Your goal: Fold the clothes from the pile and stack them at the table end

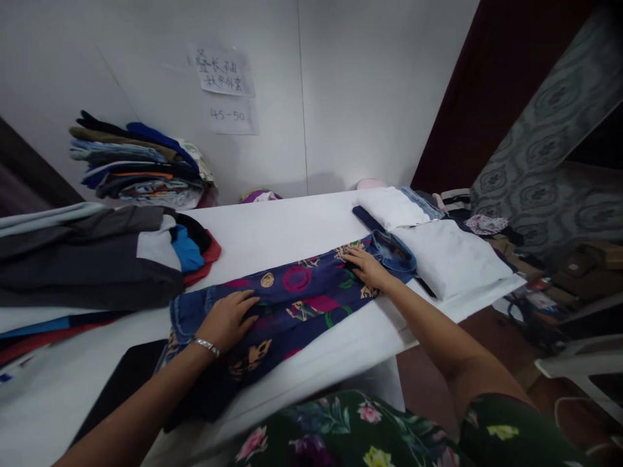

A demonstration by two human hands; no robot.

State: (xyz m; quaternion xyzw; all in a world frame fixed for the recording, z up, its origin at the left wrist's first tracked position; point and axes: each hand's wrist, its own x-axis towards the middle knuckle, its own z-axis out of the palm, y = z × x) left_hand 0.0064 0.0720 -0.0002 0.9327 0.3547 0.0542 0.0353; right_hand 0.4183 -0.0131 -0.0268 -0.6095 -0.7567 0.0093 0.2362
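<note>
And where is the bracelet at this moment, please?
In the head view, the bracelet is left of centre, around the wrist of the left hand, which lies on the patterned garment.

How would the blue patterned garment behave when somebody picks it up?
The blue patterned garment would probably flop, since it lies in soft folds. Its denim-like collar may hold shape better, as it curves in an open loop.
</note>
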